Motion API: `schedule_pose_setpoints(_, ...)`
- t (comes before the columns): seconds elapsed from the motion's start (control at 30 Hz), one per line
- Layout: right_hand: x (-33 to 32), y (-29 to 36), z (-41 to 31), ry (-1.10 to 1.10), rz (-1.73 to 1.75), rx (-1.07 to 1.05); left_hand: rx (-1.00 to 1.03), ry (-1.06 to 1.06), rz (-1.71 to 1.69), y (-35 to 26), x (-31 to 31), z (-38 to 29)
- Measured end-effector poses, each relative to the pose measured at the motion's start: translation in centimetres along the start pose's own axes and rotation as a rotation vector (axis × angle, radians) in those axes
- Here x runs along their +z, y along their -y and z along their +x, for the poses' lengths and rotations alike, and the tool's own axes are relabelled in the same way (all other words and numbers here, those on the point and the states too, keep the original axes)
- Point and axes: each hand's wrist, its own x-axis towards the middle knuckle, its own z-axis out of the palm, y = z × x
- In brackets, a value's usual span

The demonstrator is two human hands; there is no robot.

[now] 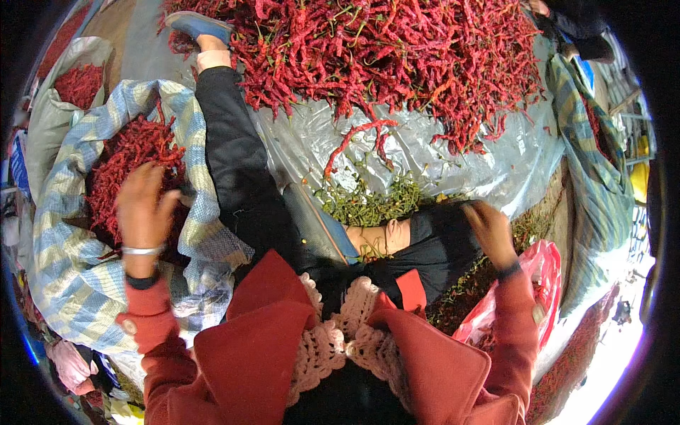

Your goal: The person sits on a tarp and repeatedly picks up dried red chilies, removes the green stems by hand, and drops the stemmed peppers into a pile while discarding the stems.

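My left hand [143, 204], blurred and wearing a silver bangle, is over a blue-and-cream striped woven sack [64, 175]. Its thumb stands apart from the fingers, and no chili shows in it. A small dark shape by the thumb is too blurred to name. Dried red chilies [135, 141] fill the sack's mouth beneath the hand. My right hand [490, 234] is at my bent knee, fingers pointing down against the black trousers [441, 255]; its palm side is hidden. Ahead lies a large heap of red chilies [382, 58] on clear plastic sheeting [414, 138].
Green chili stems [372, 202] lie scattered by my foot. A red plastic bag [547, 287] stands beside my right forearm. Striped sacking [589, 175] rises at the right, and a pale sack of chilies [48, 122] at the far left. Part of another person [579, 32] shows top right.
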Motion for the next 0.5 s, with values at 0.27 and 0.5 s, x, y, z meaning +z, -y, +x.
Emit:
schedule_pose_setpoints(0.27,18.1,3.1,18.4,-0.083,0.621,0.508,0.289,-0.009,-0.909,-18.1,10.5,5.2)
schedule_pose_setpoints(0.5,13.6,9.6,10.4,0.292,1.581,0.317,-0.103,0.223,-1.185,-24.2,14.6,7.0)
